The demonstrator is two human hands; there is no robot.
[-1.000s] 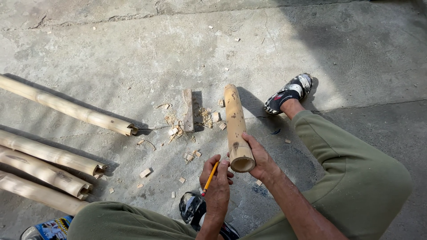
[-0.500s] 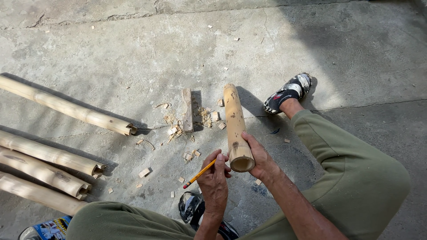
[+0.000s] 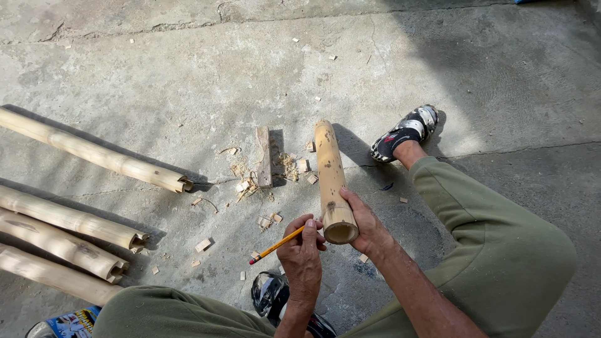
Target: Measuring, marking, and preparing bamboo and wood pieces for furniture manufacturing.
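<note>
**Bamboo piece marked at its cut end**

Bamboo count: four long poles [image 3: 94, 153] lying at left, one short bamboo piece [image 3: 332, 181] slanted at centre on the concrete floor [image 3: 156, 75]. One small wooden block [image 3: 264, 156] sits among chips. Left hand [image 3: 302, 260] pinches one yellow pencil [image 3: 277, 245], fingers closed. Right hand [image 3: 363, 222] wraps the piece's near end. Pencil tip swings further left than before.
</note>
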